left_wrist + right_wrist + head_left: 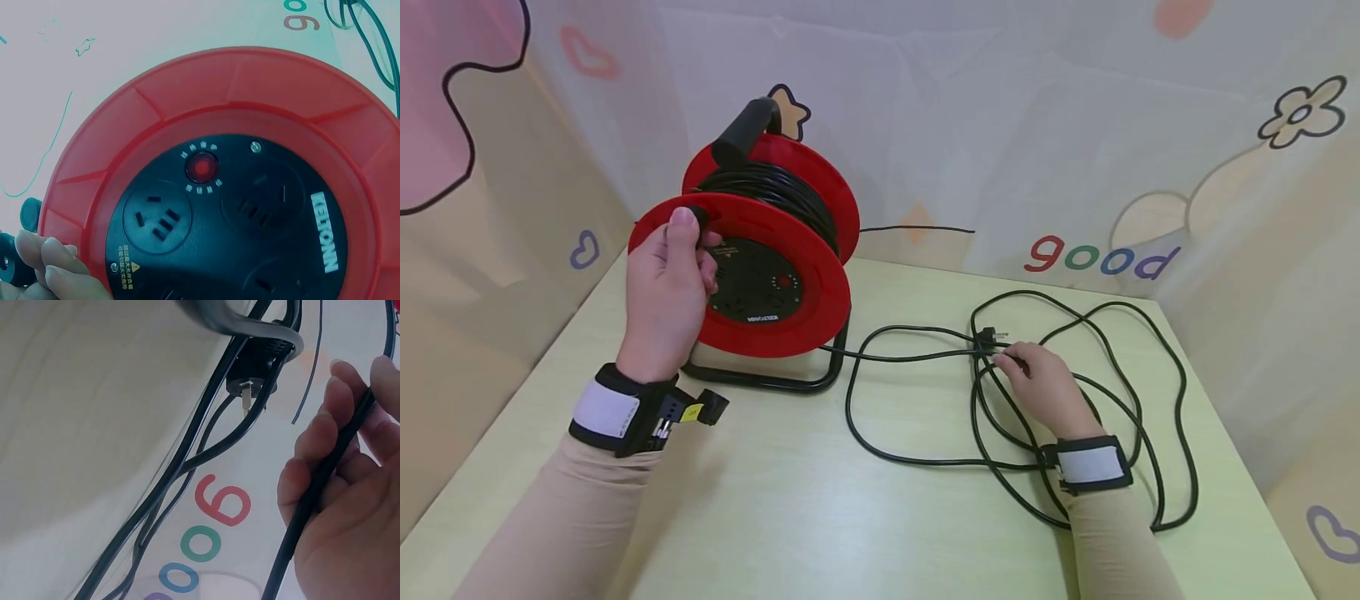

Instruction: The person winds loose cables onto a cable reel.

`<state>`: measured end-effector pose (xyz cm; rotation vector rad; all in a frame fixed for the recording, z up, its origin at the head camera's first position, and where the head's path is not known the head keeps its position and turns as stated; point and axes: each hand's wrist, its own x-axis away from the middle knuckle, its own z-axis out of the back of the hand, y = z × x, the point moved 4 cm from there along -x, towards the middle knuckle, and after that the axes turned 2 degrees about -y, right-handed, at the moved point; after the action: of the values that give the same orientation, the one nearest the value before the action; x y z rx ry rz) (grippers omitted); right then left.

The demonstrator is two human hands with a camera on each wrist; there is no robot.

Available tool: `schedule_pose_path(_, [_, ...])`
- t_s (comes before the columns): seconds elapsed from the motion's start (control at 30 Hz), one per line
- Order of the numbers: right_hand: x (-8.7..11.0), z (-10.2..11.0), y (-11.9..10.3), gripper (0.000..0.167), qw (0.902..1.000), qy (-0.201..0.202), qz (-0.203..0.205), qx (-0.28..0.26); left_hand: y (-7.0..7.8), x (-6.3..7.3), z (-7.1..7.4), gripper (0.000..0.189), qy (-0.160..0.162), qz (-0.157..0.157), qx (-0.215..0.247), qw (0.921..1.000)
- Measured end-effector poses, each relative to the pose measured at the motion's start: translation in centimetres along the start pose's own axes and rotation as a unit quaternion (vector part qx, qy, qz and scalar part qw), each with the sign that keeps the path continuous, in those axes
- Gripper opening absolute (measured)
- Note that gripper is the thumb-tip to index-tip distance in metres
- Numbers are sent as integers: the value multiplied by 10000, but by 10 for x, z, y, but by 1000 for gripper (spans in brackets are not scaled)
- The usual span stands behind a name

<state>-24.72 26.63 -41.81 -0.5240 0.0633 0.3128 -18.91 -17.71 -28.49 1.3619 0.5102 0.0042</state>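
A red cable reel (823, 304) with a black socket panel (250, 187) stands on a black tube frame (775, 383) at the table's left. My left hand (666, 279) grips the small black winding knob (700, 217) near the rim of its front disc. Black cable (767, 183) is wound between the two discs. From the reel's underside a length of cable (917, 359) runs right to my right hand (1047, 387). In the right wrist view, that hand's fingers curl round the cable (299, 519). The plug (247, 369) lies close by, its pins showing.
Loose cable loops (1180, 417) spread over the right side of the pale table (775, 517), some crossing around my right wrist. A printed cloth (925, 108) hangs behind and at both sides. The reel's black carrying handle (737, 137) rises above the discs.
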Motion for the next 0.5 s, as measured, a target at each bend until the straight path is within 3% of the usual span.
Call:
schedule_pose_path(0.33, [-5, -4, -14, 30, 9997, -200, -82, -82, 8, 3, -11, 45, -106, -514, -229, 9984])
schedule_pose_path(0.5, [-7, -3, -22, 29, 9998, -142, 108, 64, 9, 3, -17, 45, -223, -651, -370, 9969])
